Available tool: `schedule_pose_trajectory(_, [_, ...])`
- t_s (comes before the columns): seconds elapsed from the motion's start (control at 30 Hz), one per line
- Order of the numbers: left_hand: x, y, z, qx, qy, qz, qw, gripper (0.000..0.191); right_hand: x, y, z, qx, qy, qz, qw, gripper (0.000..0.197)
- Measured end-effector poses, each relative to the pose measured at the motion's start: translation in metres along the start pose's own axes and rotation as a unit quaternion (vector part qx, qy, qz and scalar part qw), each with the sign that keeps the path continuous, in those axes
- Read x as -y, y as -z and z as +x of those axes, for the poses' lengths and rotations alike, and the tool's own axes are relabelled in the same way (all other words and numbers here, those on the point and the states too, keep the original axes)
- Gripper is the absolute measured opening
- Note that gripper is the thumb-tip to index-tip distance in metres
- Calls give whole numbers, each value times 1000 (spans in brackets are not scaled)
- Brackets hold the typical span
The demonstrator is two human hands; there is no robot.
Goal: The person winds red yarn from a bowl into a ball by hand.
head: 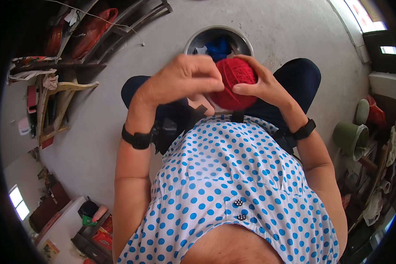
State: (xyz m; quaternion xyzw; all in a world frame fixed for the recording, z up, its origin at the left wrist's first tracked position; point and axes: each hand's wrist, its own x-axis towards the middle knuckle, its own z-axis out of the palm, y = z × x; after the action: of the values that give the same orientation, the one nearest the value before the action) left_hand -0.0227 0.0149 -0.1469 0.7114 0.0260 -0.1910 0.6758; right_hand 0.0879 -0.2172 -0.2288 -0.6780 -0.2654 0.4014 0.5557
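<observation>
A large ball of red yarn [235, 84] rests in my right hand [270, 84], whose thumb and fingers spread around its right side. My left hand [188, 74] is at the ball's left side, slightly blurred, with its fingers curled and the thumb and forefinger brought together. Whether a strand of yarn runs between those fingertips is too unclear to see. Both hands are above my lap, between my dark-trousered knees. Beyond the ball stands a round metal basin [247, 39] on the floor, with blue material [219, 48] inside; the ball and hands hide its near rim.
A wooden rack [118, 33] with red basins is at the upper left, and a pale cord [118, 24] hangs there. Wooden furniture [62, 99] stands at the left. On the right is a green bucket [346, 137] lying tilted beside cluttered shelving. Grey floor [85, 138] surrounds me.
</observation>
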Motion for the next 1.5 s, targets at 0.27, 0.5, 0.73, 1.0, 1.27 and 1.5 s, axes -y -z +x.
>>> schedule_pose_trajectory(0.27, [88, 5, 36, -148, -5, -53, 988, 22, 12, 6, -11, 106, 37, 197, 974, 100])
schedule_pose_trajectory(0.5, [66, -41, 15, -41, 140, -6, 989, 24, 11, 14, 14, -139, 74, 322, 933, 78])
schedule_pose_trajectory(0.73, [-2, -19, -3, 67, -88, 213, 971, 16, 11, 14, 19, -100, 10, 32, 994, 91])
schedule_pose_trajectory(1.0, [32, -6, 17, -22, -34, 67, 997, 5, 10, 17, 2, 202, -105, 42, 973, 110])
schedule_pose_trajectory(1.27, [65, -11, 15, -68, -8, -12, 998, 6, -9, -10, -41, 65, -100, 148, 982, 116])
schedule_pose_trajectory(1.5, [81, -5, 36, -122, -69, -37, 989, 14, 6, 8, -21, 96, -44, 148, 983, 106])
